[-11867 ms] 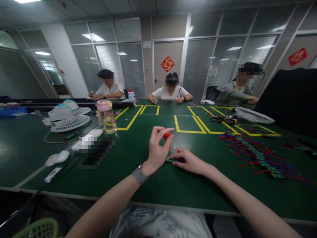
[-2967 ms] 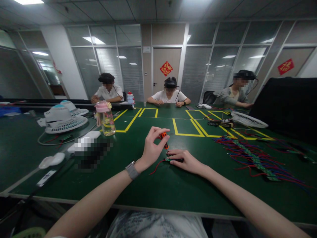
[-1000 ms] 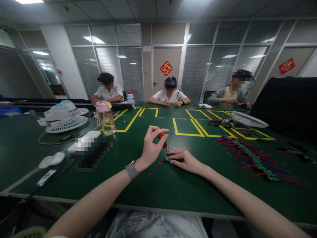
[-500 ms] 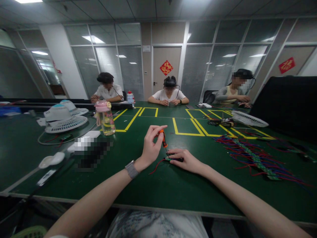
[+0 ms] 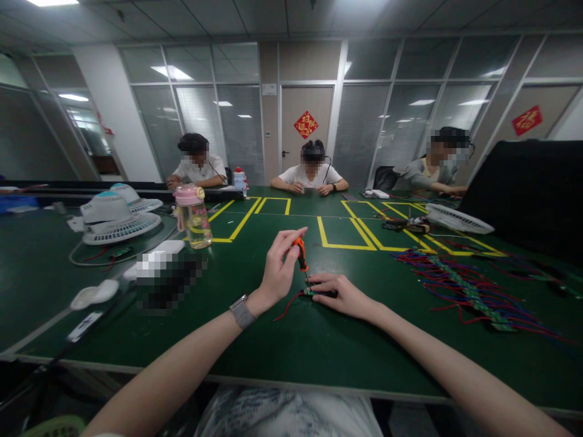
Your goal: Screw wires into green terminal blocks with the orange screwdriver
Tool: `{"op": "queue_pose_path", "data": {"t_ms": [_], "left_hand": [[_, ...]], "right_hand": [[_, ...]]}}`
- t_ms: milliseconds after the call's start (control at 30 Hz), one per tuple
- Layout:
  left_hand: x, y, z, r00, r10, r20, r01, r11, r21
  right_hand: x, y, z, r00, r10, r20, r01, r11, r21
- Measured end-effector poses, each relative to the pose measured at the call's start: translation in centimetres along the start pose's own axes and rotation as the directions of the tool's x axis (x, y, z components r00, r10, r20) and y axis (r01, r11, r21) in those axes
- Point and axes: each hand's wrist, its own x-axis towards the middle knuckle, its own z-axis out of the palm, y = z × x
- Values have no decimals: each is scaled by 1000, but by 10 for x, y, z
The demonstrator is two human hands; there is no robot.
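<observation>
My left hand is closed around a screwdriver with an orange and black handle, one finger stretched over its top end. The shaft points down, nearly upright, and its tip meets a small green circuit board on the table. A red wire trails from the board to the left. Resting low on the table, my right hand grips the board from the right between thumb and fingers. Its palm and fingers hide part of the board and a dark piece beside it.
A row of wired circuit boards lies to the right. A drink bottle and white fans stand at left, near a white case. A black screen-like object rises at right. Several people sit across the green table.
My hands, the screwdriver and the board look almost unmoved. Across the table, the person at right has leaned further right, and the middle person's hands have moved apart a little.
</observation>
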Motion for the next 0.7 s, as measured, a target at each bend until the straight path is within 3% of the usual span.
{"op": "queue_pose_path", "data": {"t_ms": [333,533,700], "left_hand": [[1,3,2,1000,-26,0,26,999,-25],[1,5,3,999,31,-23,-30,998,50],[2,2,3,1000,-8,-2,8,1000,28]], "right_hand": [[0,-2,-1,1000,10,9,-10,1000,-6],[0,-4,-1,1000,7,1,-7,1000,3],[0,-3,0,1000,6,-5,-6,1000,-9]]}}
